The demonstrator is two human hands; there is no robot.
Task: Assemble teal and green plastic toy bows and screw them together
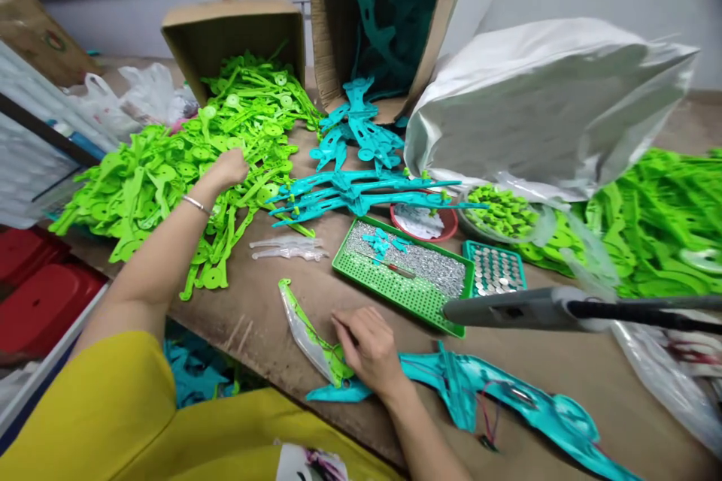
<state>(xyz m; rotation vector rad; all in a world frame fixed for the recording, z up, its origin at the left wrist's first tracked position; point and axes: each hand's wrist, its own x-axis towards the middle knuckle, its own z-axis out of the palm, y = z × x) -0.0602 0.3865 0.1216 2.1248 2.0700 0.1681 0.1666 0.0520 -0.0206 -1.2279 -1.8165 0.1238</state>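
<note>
My left hand (230, 167) reaches into the big pile of lime green plastic parts (144, 188) at the left; its fingers are hidden among them. My right hand (368, 346) rests, fingers curled, over the near end of a long teal part (508, 398) with wires and a small metal piece. Beside its fingertips lies a curved green part with a clear strip (309, 334). Whether the right fingers grip anything is too hidden to tell. Several teal parts (355, 192) lie further back, with clear plastic pieces (289, 248) near them.
A green tray (395, 297) holds screws, a screwdriver and small teal pieces. Behind it are a red bowl (451, 222), a bowl of small green parts (499, 212) and a teal tray (522, 270). A grey tool (519, 310) juts in from the right. Cardboard boxes (324, 37) stand behind.
</note>
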